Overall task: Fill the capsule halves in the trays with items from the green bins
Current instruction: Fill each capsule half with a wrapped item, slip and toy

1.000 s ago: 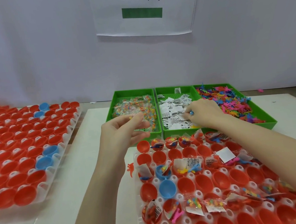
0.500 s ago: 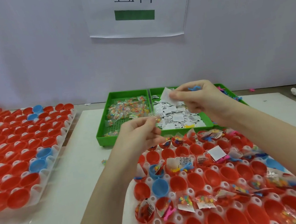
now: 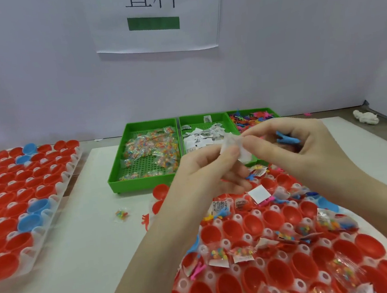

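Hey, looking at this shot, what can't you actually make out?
Head view only:
- White slip pinched between left hand and right hand: print blurred, partly covered by fingers.
- Blue toy in the right hand: shape mostly hidden by fingers.
- Middle green bin: front hidden behind hands.
- Near tray: cut by bottom edge.

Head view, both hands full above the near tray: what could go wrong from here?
1. Left hand and right hand both pinch the white paper slip; it may tear or drop.
2. The blue plastic figure sits loosely under the right hand's curled fingers and could slip out.
3. The near tray of red capsule halves holds overhanging packets; a dropped item could land in an already filled cup.
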The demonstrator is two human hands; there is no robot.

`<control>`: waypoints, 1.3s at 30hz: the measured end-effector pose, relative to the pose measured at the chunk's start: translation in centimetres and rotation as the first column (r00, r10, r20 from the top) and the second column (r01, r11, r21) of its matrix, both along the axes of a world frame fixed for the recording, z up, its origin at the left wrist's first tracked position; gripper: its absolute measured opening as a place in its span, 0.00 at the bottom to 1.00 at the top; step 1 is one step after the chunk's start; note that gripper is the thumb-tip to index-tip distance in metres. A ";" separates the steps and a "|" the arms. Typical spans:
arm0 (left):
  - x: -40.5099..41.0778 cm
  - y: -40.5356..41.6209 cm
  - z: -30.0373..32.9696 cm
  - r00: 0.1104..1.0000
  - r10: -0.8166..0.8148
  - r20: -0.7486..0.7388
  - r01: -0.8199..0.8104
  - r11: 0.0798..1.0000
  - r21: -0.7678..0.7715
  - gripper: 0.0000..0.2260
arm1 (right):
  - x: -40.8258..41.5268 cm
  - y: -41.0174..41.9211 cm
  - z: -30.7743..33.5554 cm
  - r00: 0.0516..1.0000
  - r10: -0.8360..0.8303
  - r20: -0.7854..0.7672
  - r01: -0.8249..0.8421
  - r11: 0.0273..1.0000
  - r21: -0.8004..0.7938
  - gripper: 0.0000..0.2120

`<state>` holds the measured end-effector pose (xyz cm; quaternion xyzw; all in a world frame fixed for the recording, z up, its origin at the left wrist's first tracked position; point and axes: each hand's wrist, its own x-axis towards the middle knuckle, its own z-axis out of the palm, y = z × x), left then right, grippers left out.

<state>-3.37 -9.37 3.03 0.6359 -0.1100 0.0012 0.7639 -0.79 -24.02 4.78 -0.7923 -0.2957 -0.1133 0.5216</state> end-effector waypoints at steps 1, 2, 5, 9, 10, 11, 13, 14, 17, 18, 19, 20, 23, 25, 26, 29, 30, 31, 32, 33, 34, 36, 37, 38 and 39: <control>0.0 -0.1 0.0 1.000 -0.004 0.010 0.004 1.000 0.008 0.11 | -0.3 -0.2 0.2 1.000 0.015 -0.020 -0.016 1.000 -0.008 0.08; -0.1 -0.3 0.0 1.000 -0.006 0.020 0.006 1.000 0.014 0.11 | -0.6 -0.4 0.4 0.999 0.027 -0.039 -0.027 1.000 -0.003 0.09; -0.3 -1.0 0.0 0.999 -0.002 0.044 0.001 1.000 0.018 0.13 | -1.3 -1.2 0.8 0.945 0.125 -0.302 -0.067 0.979 0.193 0.21; -0.8 -2.0 -0.2 0.996 -0.016 0.084 0.011 0.998 0.056 0.13 | -2.2 -2.0 1.0 0.879 0.248 -0.406 -0.085 0.922 0.379 0.21; -1.0 -2.4 -0.2 0.995 -0.027 0.091 0.022 0.998 0.057 0.13 | -2.4 -2.2 0.8 0.884 0.213 -0.416 -0.051 0.929 0.367 0.19; -1.2 -2.8 -0.3 0.995 -0.035 0.098 0.030 0.998 0.053 0.13 | -2.5 -2.4 0.7 0.910 0.156 -0.385 -0.023 0.944 0.329 0.17; -1.5 -3.5 -0.4 0.994 -0.044 0.103 0.041 0.999 0.024 0.12 | -3.0 -2.5 0.2 0.970 0.032 -0.243 0.022 0.976 0.217 0.13; -1.7 -3.9 -0.5 0.993 -0.048 0.106 0.048 0.999 0.002 0.11 | -3.3 -2.6 0.0 0.987 -0.009 -0.161 0.042 0.978 0.204 0.14; -2.1 -4.6 -0.8 0.991 -0.061 0.115 0.069 0.995 -0.066 0.09 | -4.4 -2.8 -0.3 0.987 -0.117 -0.112 0.150 0.922 0.356 0.15; -2.1 -4.6 -0.8 0.991 -0.069 0.111 0.081 0.992 -0.099 0.08 | -4.6 -3.0 -0.4 0.982 -0.142 -0.125 0.180 0.900 0.397 0.14; -2.2 -4.7 -0.8 0.991 -0.084 0.100 0.097 0.986 -0.136 0.09 | -4.7 -3.1 -0.4 0.978 -0.156 -0.140 0.202 0.882 0.426 0.13; -2.3 -4.7 -0.8 0.990 -0.103 0.092 0.117 0.979 -0.167 0.10 | -5.0 -3.2 -0.5 0.974 -0.163 -0.158 0.217 0.869 0.445 0.12; -2.3 -4.7 -0.8 0.986 -0.138 0.097 0.154 0.971 -0.184 0.11 | -5.6 -3.4 -0.5 0.969 -0.136 -0.208 0.220 0.857 0.466 0.12; -2.4 -4.8 -0.9 0.984 -0.145 0.101 0.160 0.972 -0.170 0.12 | -5.9 -3.4 -0.4 0.965 -0.118 -0.234 0.219 0.854 0.472 0.12; -2.5 -4.9 -1.0 0.982 -0.156 0.104 0.171 0.973 -0.155 0.12 | -6.0 -3.5 -0.3 0.962 -0.116 -0.246 0.225 0.848 0.481 0.12; -2.7 -5.1 -1.1 0.975 -0.202 0.096 0.212 0.972 -0.098 0.13 | -6.2 -3.6 -0.2 0.958 -0.135 -0.253 0.247 0.836 0.490 0.15; -2.8 -5.1 -1.1 0.972 -0.214 0.093 0.222 0.972 -0.078 0.13 | -6.3 -3.6 -0.1 0.957 -0.149 -0.250 0.254 0.844 0.472 0.16; -2.8 -5.2 -1.1 0.972 -0.216 0.092 0.222 0.973 -0.058 0.13 | -6.4 -3.6 -0.1 0.956 -0.157 -0.248 0.257 0.855 0.450 0.17; -2.8 -5.3 -1.1 0.975 -0.203 0.093 0.207 0.978 -0.038 0.14 | -6.5 -3.6 -0.1 0.953 -0.160 -0.256 0.261 0.863 0.434 0.18; -2.8 -5.3 -1.1 0.980 -0.175 0.096 0.177 0.984 -0.012 0.14 | -6.5 -3.8 -0.2 0.950 -0.159 -0.270 0.265 0.868 0.421 0.19; -2.8 -5.4 -1.1 0.984 -0.151 0.099 0.151 0.989 0.011 0.16 | -6.5 -3.9 -0.4 0.942 -0.158 -0.295 0.273 0.872 0.406 0.19; -2.8 -5.5 -1.0 0.988 -0.117 0.099 0.113 0.993 0.039 0.19 | -6.4 -4.3 -0.6 0.924 -0.133 -0.358 0.269 0.891 0.365 0.17; -2.9 -5.5 -0.9 0.989 -0.113 0.096 0.107 0.992 0.059 0.18 | -6.4 -4.5 -0.7 0.914 -0.106 -0.390 0.252 0.904 0.345 0.16; -2.9 -5.6 -0.8 0.989 -0.117 0.091 0.109 0.991 0.081 0.13 | -6.4 -4.7 -0.8 0.903 -0.070 -0.424 0.231 0.912 0.340 0.15; -3.0 -5.7 -0.7 0.989 -0.117 0.086 0.106 0.987 0.123 0.07 | -6.4 -4.9 -0.9 0.892 -0.033 -0.451 0.210 0.914 0.348 0.14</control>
